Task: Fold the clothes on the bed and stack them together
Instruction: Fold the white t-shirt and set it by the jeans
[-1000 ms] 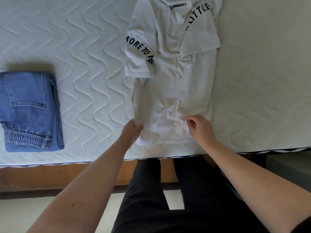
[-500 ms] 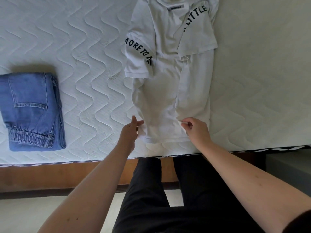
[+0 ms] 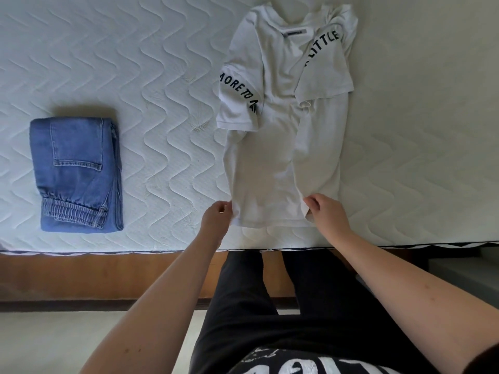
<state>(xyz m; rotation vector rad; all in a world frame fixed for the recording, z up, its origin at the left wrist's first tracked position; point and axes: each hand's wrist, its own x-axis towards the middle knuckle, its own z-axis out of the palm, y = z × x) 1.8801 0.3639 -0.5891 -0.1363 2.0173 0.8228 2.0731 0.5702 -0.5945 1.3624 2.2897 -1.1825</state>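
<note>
Mattress (image 3: pixel 162 76) — both hands pinching shirt (image 3: pixel 283 157) hem

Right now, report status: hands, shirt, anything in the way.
Left hand and right hand pinching the hem corners of the white T-shirt, sides and sleeves folded in. Folded jeans lying apart to the left. Nothing in the way.
</note>
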